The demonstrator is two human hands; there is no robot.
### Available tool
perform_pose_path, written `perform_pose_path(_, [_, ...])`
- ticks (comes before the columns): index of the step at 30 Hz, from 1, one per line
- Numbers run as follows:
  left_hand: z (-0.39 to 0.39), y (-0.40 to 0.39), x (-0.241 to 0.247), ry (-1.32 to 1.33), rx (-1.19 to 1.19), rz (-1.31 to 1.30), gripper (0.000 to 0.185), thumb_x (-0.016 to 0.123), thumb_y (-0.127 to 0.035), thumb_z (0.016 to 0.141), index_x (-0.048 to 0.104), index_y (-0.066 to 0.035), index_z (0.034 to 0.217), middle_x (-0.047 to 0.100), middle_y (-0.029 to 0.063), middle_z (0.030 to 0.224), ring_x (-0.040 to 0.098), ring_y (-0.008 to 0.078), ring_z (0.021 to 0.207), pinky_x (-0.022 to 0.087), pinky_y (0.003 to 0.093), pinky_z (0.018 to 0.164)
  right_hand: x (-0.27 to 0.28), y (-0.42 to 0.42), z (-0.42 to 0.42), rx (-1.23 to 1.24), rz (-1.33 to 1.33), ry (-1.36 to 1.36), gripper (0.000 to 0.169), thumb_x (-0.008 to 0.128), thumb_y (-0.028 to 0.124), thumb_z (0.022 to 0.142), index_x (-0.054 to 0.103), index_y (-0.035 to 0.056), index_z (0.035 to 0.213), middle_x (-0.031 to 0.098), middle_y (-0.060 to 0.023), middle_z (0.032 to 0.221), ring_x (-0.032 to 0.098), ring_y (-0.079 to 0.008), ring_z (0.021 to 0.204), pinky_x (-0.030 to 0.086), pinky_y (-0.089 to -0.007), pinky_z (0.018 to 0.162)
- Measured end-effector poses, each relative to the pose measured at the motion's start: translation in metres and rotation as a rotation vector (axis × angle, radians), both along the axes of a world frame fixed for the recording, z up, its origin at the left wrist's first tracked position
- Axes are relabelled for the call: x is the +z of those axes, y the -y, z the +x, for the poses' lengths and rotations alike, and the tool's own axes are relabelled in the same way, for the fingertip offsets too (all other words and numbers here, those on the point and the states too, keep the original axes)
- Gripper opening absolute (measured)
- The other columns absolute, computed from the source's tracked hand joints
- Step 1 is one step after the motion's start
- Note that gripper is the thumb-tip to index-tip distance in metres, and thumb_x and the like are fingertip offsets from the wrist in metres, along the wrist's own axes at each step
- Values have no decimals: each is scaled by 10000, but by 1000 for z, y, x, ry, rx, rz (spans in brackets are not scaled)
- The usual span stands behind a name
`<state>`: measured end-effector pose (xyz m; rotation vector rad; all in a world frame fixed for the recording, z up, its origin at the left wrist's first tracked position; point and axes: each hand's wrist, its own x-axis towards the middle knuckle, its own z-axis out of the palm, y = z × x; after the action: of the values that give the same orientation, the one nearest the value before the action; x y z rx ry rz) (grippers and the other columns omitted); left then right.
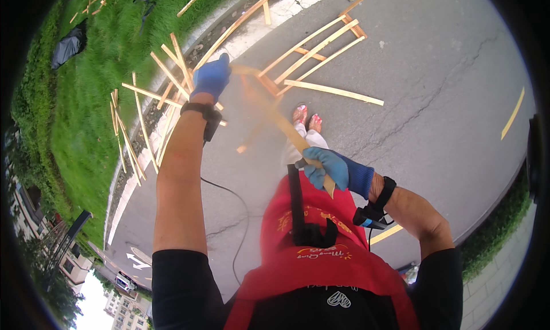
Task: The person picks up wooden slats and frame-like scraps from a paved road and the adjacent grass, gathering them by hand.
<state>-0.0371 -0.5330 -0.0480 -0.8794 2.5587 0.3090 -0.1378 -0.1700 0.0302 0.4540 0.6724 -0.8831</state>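
My right hand (323, 168), in a blue coated work glove, grips the near end of a thin wooden strip (294, 134) in front of the red apron (279, 205). The strip slants up and left, and its far part is blurred. Other blurred wooden pieces (242, 149) show beside it; whether they are joined to it is unclear. My left hand (211, 78), also gloved in blue, is stretched out with its fingers curled. Blurred wood lies right beside that fist, but I cannot tell whether the fist holds it.
A slatted wooden frame (316, 50) and a loose wooden strip (333, 91) lie on the asphalt ahead. Several strips (137, 115) are heaped across the kerb at left. A black plastic bag (69, 46) rests on the grass. A thin cable (245, 209) hangs near my body.
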Motion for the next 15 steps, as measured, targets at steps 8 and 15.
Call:
perform_pose_path(8, [1, -10, -4, -16, -21, 15, 209, 523, -259, 868, 459, -129, 1018, 656, 133, 838, 637, 347, 793, 480, 491, 642, -16, -47, -64, -343, 518, -89, 348, 510, 345, 910, 496, 14, 1014, 456, 5, 650, 418, -70, 492, 399, -219, 447])
perform_pose_path(15, [-6, -7, -8, -10, -39, 2, 208, 524, -242, 851, 481, -134, 1023, 653, 145, 804, 635, 348, 767, 470, 481, 630, 1, 1, -2, -19, 137, -240, 333, 524, 329, 916, 496, 10, 1011, 462, 13, 639, 442, -68, 487, 393, -198, 439])
